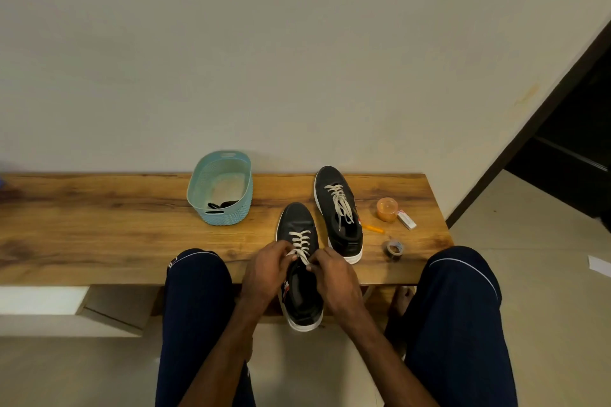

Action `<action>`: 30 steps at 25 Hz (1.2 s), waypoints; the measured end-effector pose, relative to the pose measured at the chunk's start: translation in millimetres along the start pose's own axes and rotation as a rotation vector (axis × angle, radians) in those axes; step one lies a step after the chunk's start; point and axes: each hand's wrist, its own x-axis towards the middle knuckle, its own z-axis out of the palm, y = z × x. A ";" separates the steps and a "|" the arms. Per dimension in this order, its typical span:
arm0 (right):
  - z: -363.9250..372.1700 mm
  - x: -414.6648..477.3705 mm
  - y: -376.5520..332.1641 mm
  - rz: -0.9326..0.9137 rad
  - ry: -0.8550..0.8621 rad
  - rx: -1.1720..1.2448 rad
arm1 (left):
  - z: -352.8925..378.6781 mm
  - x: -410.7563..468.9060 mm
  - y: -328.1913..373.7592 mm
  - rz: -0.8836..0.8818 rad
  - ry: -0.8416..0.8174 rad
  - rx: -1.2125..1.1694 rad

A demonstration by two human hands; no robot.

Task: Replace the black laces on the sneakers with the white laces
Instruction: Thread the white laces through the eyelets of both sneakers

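My left hand and right hand pinch the white lace on the near sneaker; its laced mate sits at one o'clock.

Two black sneakers stand on one wooden bench: the near sneaker, whose heel overhangs the front edge, and the far sneaker just beside it, each threaded with one white lace, the near lace and the far lace. Two hands work at the near shoe, the left hand and the right hand, each closed on a strand of its lace. There is one teal basket holding black laces whose number cannot be told, and to the right one orange jar, one small white box, one orange pen-like stick and one roll of tape.
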 end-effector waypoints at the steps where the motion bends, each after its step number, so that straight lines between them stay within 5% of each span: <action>1: 0.1 0.1 -1.4 -0.011 0.023 -0.021 | -2.2 -0.7 0.3 -0.038 -0.005 -0.020; 12: 8.7 -10.4 -18.8 0.011 -0.032 -0.152 | -13.9 -25.9 19.0 -0.092 -0.099 -0.071; 20: 2.1 -5.1 -12.5 0.059 -0.091 -0.245 | -11.8 -35.0 35.6 0.033 -0.060 0.377; 25: 5.7 -5.3 -9.1 0.094 -0.006 -0.118 | 8.0 -31.7 36.5 0.021 -0.103 0.523; 30: 21.2 -5.7 -4.4 0.165 0.024 0.141 | 8.7 -34.8 26.6 -0.172 -0.025 0.270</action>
